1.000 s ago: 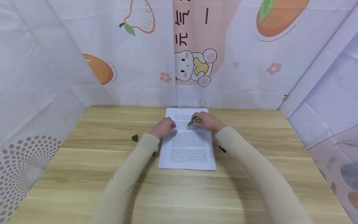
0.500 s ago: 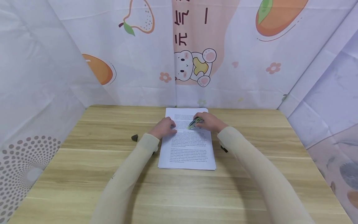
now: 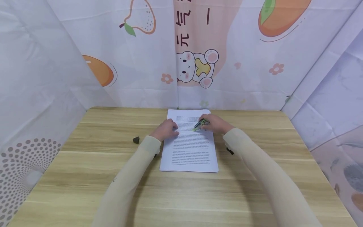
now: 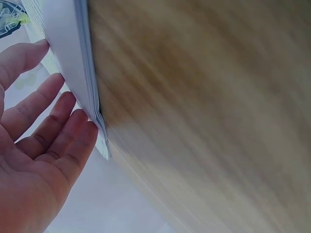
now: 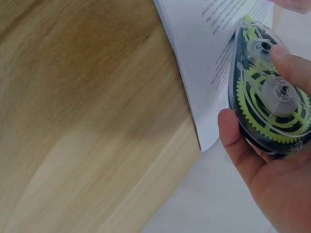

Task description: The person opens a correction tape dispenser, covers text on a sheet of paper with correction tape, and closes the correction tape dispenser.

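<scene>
A stack of printed paper sheets (image 3: 188,157) lies on the table. My right hand (image 3: 214,124) grips a correction tape (image 5: 269,92) with a clear case and lime-green gears, thumb on one side and fingers on the other. The tape's narrow green tip (image 5: 248,18) points down and left, right at the top sheet, near a gap between two printed paragraphs. My left hand (image 3: 167,130) rests on the stack's left part. Its fingers (image 4: 73,145) are spread and slightly bent, with fingertips right at the paper and nothing held.
A small dark object (image 3: 136,140) lies on the wooden table (image 3: 187,201) left of the paper. Part of a black object (image 3: 230,151) shows beside the right sleeve. A printed white curtain (image 3: 141,72) hangs right behind the table's far edge.
My right hand has moved a little to the right over the paper with the correction tape, its tip sliding along the same line. The left hand and the sheets have stayed put.
</scene>
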Available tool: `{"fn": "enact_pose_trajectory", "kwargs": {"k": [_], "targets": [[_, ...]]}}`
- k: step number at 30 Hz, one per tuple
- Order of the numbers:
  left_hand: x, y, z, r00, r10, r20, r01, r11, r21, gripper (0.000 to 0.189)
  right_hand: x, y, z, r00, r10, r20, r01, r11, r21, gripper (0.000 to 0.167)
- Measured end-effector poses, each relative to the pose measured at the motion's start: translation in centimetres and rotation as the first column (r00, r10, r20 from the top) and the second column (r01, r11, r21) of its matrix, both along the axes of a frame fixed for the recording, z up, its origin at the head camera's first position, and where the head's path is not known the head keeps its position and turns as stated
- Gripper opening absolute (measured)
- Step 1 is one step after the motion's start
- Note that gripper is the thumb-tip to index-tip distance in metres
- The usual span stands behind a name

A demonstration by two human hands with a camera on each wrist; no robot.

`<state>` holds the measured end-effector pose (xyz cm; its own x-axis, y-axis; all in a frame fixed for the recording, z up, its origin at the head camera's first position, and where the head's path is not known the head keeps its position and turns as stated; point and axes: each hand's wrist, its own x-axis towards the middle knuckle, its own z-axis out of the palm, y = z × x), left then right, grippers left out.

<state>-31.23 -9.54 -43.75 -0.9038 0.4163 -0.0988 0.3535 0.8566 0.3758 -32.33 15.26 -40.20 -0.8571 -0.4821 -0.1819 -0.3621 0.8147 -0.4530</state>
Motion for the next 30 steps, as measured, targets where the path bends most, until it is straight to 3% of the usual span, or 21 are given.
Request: {"fn": "enact_pose_trajectory", "kwargs": {"k": [9, 22, 30], "targets": [[-0.1, -0.3, -0.1, 1.0, -0.002, -0.002, 0.002, 1.0, 0.004, 0.028, -0.3, -0.6, 0.3, 1.0, -0.016, -0.004, 0.016, 0.993, -0.115, 0.03], [-0.3, 0.0, -0.3, 1.0, -0.004, -0.002, 0.004, 1.0, 0.002, 0.029, -0.7, -1.7, -0.5, 1.0, -0.011, 0.026, 0.014, 0.994, -0.11, 0.029], [-0.4, 0.0, -0.5, 1.0, 0.0, -0.007, 0.0, 1.0, 0.002, 0.03, -0.8, -2.1, -0.3, 1.0, 0.008, 0.019, -0.008, 1.0, -0.025, 0.03]]}}
